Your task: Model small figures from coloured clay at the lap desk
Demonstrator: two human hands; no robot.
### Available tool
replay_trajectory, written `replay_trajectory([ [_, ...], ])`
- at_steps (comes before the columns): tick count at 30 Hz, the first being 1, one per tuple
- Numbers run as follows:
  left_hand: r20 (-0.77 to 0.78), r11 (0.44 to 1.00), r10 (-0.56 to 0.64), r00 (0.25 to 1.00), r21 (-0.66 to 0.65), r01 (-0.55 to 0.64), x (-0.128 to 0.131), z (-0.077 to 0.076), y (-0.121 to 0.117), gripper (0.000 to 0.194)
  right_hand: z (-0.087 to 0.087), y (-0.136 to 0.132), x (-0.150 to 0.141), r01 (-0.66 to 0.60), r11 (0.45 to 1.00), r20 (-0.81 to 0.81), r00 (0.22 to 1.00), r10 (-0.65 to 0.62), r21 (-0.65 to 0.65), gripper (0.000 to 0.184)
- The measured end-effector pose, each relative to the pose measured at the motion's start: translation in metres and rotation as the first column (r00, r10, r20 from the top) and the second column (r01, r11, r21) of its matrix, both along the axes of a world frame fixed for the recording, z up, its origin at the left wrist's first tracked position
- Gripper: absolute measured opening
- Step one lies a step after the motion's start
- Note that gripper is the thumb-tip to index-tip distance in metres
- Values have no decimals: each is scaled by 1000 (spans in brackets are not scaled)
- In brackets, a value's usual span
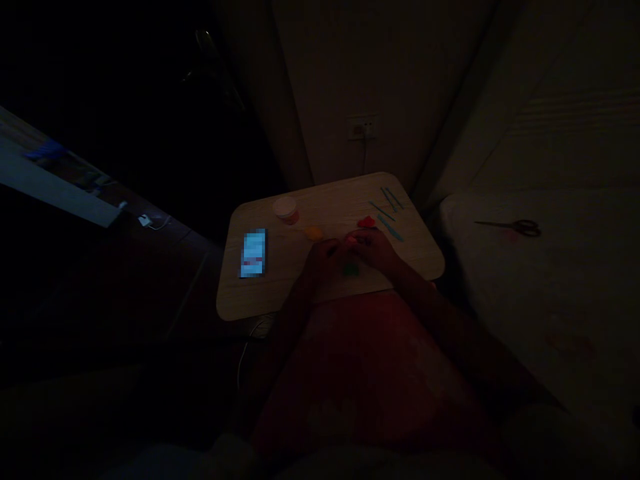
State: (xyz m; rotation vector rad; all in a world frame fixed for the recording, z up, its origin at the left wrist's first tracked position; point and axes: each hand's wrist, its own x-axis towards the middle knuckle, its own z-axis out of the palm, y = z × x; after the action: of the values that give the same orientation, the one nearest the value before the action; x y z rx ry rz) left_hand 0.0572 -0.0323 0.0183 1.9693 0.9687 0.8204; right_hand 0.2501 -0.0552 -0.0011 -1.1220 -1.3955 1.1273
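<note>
The room is very dark. My left hand [325, 257] and my right hand [373, 247] meet at the fingertips above a small light wooden lap table [270, 293]. Something small and reddish may sit between the fingers, but the dimness hides it. A green lump [351, 269], perhaps modelling clay, lies just below my hands. A red lump [367, 221] lies just beyond them, and a yellow lump [313, 233] lies beyond my left hand. Several thin blue sticks [387, 208] rest at the far right of the table.
A lit phone [253, 253] with a blurred screen lies at the table's left, and a white-lidded jar [286, 210] stands at the far edge. Scissors [510, 227] lie on pale bedding [525, 320] to the right. A wall socket [363, 128] with a cable is behind.
</note>
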Motion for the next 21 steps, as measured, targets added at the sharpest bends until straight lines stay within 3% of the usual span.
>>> replay_trajectory([
  [7, 74, 999, 20, 997, -27, -19, 0, -3, -2, 50, 6, -2, 0, -35, 998, 49, 998, 33, 47, 54],
  [10, 144, 999, 46, 988, -21, -44, -1, -9, 1, 40, 5, -1, -2, 20, 997, 55, 998, -24, 79, 55],
  [12, 184, 999, 31, 982, 16, -35, -2, -13, 3, 46, 3, -1, -3, 50, 996, 46, 998, -53, 76, 55],
  [15, 157, 998, 6, 988, 65, -16, -3, -16, 7, 58, -2, 1, -4, 33, 997, 54, 998, -37, 65, 54],
  [21, 101, 985, -61, 993, 168, 44, -5, -13, 8, 44, -7, 1, -3, 11, 997, 89, 996, -18, 76, 50],
])
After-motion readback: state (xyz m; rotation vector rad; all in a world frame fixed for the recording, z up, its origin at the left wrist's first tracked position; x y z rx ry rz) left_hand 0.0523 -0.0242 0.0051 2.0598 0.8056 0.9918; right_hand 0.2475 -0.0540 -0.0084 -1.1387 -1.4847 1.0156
